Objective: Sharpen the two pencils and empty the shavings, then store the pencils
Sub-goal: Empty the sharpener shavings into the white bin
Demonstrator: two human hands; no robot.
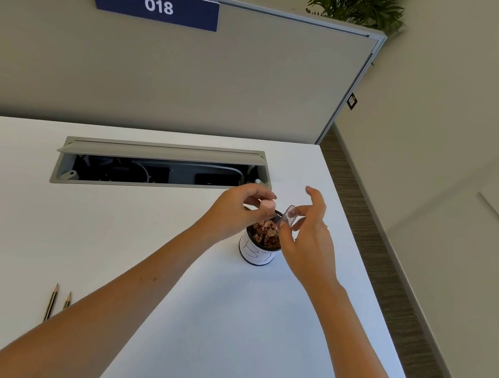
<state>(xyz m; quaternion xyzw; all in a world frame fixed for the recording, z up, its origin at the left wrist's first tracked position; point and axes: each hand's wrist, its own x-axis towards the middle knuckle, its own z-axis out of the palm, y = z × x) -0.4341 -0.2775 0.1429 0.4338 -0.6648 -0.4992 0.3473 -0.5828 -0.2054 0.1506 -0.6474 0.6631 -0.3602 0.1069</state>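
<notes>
Sharpener case [290,216], light, slippery plastic, pinched at its sides by right fingers [284,228]; left hand [239,208] pinches the pink sharpener [267,205].

A blue sign [155,5] on the grey wall [195,72] behind the desk says "018" in white. The white label on the cup [255,251] has big thin letters. They look like "BI", but a hand hides part, so I cannot be sure.
</notes>
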